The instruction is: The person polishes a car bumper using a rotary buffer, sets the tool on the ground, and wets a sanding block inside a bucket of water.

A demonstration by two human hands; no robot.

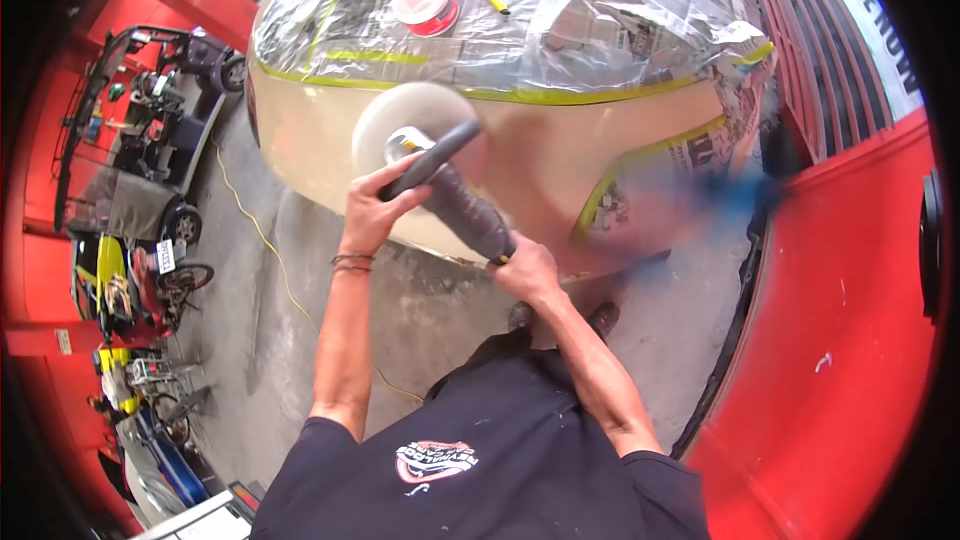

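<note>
Black power polisher (465, 208), round pale pad (405, 107) over beige car bumper (530, 145): left hand (372, 215) clenched on looped black front handle (440, 156), right hand (530, 270) wrapped round rear grip (492, 237), spread likely for control.

Both arms reach forward, the left hand (375, 208) curled ahead of the closed right hand (527, 270).

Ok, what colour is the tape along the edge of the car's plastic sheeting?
Yellow-green tape; shows best in the head view.
</note>
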